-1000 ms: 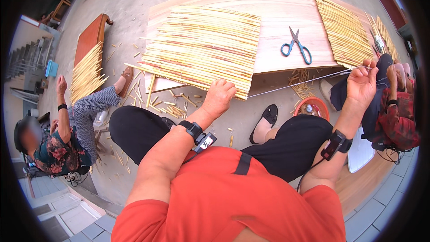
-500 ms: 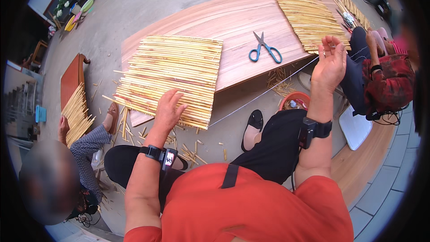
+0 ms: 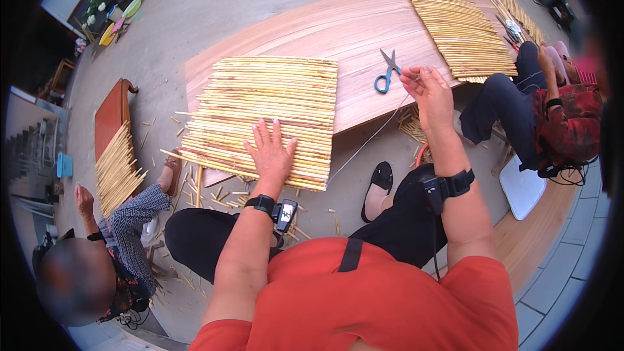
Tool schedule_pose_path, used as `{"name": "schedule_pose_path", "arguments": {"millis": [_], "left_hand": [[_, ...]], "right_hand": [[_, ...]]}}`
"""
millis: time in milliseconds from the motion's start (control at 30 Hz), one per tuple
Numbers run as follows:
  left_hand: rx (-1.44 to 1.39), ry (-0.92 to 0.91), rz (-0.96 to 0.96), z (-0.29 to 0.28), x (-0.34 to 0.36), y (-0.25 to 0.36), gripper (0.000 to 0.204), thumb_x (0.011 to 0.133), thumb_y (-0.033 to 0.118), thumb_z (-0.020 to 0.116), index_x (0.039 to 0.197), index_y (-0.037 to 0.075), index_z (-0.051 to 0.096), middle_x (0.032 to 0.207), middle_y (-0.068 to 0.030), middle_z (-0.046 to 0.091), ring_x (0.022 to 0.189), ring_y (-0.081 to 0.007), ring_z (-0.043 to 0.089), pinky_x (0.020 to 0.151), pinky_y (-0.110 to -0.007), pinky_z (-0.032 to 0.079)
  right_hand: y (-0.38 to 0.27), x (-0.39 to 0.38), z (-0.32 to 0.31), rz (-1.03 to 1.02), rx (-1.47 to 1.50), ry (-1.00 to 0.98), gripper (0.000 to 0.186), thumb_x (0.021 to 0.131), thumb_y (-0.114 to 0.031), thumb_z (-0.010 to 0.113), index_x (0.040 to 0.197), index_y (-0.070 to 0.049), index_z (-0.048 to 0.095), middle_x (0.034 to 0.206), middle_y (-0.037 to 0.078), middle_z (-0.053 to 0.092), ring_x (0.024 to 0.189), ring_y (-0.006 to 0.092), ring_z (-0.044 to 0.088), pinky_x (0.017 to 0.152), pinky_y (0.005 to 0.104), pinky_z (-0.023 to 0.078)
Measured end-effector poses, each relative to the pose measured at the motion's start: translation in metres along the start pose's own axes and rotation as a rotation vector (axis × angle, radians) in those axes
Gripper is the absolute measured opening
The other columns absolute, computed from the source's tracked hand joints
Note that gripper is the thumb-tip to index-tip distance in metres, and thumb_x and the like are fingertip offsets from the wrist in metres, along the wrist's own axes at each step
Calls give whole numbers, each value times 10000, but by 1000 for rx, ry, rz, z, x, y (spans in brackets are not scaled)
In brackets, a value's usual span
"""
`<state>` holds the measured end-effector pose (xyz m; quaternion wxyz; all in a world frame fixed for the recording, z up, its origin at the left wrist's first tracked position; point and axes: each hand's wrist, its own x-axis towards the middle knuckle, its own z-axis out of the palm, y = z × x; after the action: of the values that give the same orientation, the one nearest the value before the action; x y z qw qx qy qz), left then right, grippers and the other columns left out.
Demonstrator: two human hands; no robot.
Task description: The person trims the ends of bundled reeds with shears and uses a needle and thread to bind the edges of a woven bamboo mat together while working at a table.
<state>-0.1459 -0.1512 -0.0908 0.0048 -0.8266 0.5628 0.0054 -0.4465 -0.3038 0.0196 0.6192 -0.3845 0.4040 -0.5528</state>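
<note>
A mat of yellow stalks laid side by side is on the wooden table, its near edge jutting past the tabletop. My left hand lies on the near part of the mat, palm down with fingers spread. Off to the right, my right hand is raised, thumb and fingers pinched together on a thin white string. That string runs in a loose curve from the mat's near right corner up to my fingers. Scissors with blue handles lie on the table just beyond my right hand, one handle loop hidden behind the fingers.
A second stalk mat lies on the table's far right. A person in dark trousers sits at right. Another person at left sits by loose stalks leaning on a brown bench. Cut stalk pieces litter the floor.
My right hand has moved left toward the scissors, and the string has gone from taut to slightly slack. My left hand has flattened onto the mat. The person at left has lifted a hand off the stalks.
</note>
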Motion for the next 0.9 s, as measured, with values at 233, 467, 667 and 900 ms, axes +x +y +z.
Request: {"name": "schedule_pose_path", "arguments": {"millis": [233,467,667,900], "left_hand": [[-226,6,-101,12,10,24,663,907,513,408,1428,130,260,1477,-255,117,1380,-400,61,1048,-612,29],[-5,108,125,-25,67,-56,595,881,501,480,1396,236,343,1502,-114,176,1382,-375,87,1068,-579,117],[17,-56,-16,-8,49,-88,636,877,570,414,1425,277,280,1509,-112,160,1391,-319,121,1065,-572,98],[-66,-87,-320,-7,47,-38,664,887,577,380,1443,245,232,1507,-180,88,1391,-358,51,1032,-630,67]], "right_hand": [[80,-9,38,126,-531,-169,211,917,-196,469,882,-43,610,940,64,634,784,133,595,725,255,445],[123,-8,17,242,-1015,-413,170,830,-158,495,797,-36,609,763,50,602,742,120,535,694,270,424],[67,5,44,86,-126,-6,162,931,-173,467,920,-46,567,981,76,624,887,164,616,749,280,491],[52,10,49,3,-123,92,177,940,-172,446,945,-43,568,975,83,627,867,159,621,722,272,497]]}}
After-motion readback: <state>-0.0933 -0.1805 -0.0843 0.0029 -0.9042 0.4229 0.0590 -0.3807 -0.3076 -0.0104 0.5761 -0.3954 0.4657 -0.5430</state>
